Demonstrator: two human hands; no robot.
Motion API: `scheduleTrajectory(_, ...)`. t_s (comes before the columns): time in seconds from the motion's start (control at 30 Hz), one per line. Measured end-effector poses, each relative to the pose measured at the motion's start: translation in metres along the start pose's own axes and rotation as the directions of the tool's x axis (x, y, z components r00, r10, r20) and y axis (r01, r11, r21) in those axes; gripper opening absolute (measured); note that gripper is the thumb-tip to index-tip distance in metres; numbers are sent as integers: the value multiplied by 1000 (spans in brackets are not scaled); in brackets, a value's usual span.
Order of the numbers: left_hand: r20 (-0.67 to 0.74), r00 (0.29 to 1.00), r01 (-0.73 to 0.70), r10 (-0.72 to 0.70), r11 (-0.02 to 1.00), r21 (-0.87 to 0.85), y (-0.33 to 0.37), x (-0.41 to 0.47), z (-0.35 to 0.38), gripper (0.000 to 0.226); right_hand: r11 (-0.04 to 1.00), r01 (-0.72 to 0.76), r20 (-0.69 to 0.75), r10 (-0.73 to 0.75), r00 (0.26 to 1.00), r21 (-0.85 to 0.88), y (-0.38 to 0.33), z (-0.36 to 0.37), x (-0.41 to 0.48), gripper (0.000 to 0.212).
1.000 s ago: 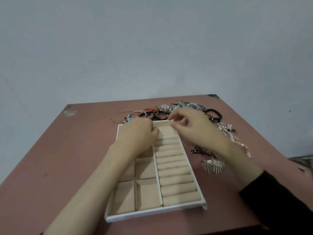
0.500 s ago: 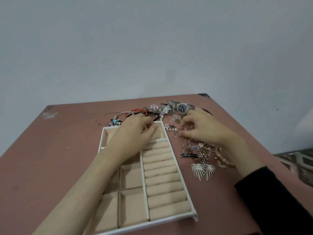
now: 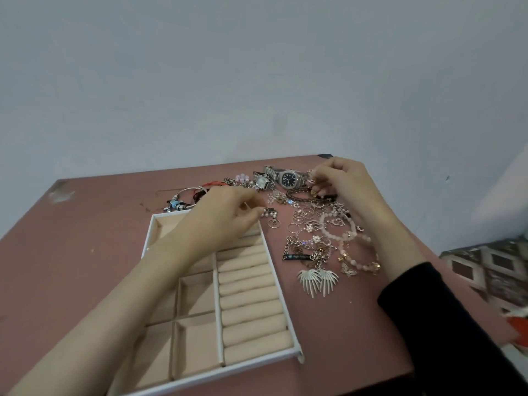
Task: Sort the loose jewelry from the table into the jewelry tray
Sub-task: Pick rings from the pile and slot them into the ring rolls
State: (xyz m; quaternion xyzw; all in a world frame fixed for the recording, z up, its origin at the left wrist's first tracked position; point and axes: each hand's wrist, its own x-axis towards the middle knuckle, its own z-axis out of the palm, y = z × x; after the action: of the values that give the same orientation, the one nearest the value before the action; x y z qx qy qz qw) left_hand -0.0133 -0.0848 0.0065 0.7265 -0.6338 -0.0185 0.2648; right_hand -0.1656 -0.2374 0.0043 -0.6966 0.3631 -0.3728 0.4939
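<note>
The jewelry tray [image 3: 257, 363] has a white rim, beige square compartments on its left and ring rolls on its right. My left hand [image 3: 225, 215] hovers over its far end, curled fingertips right at a small pearl earring [image 3: 270, 214] just off the tray's far right corner; a grip is not discernible. My right hand [image 3: 343, 181] is at the far side of the loose jewelry pile [image 3: 317, 238], beside a dark-dial silver watch [image 3: 288, 178]. It pinches a small piece of jewelry [image 3: 311, 175] between thumb and fingertips.
On the reddish table [image 3: 85, 252] lie rings, bead bracelets, chains, two silver leaf earrings [image 3: 317, 280], a small square watch [image 3: 263, 182] and a bangle with charms [image 3: 183, 200]. A wall stands right behind the table. Patterned fabric [image 3: 491, 270] lies off the right edge.
My right hand has left the tray's far edge and gone right and away across the pile to the dark-dial watch. My left fingertips have shifted right toward the pearl earring.
</note>
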Motion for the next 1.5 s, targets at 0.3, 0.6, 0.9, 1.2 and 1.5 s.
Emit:
scheduleTrajectory(0.3, 163, 981, -119, 101, 987, 105, 36, 52, 34, 24, 993, -10, -163, -9, 987, -114, 5, -5, 1, 10)
scheduleTrajectory(0.6, 174, 964, -249, 203, 917, 312, 44, 78, 57, 25, 989, -18, -173, -8, 985, -146, 3, -7, 1, 11)
scheduleTrajectory(0.9, 165, 973, -193, 163, 963, 186, 40, 84, 57, 12, 996, -5, -213, -13, 977, -84, 0, -6, 2, 12)
scheduleTrajectory(1.2, 185, 983, 55, -6, 965, -258, 24, 68, 36, 8, 997, 13, -217, -29, 976, -75, -1, -1, -2, 15)
scheduleTrajectory(1.5, 9, 963, 224, -271, 775, -591, -12, 6, -15, 14, 982, 179, 172, -166, 971, -62, -18, 34, -38, 7)
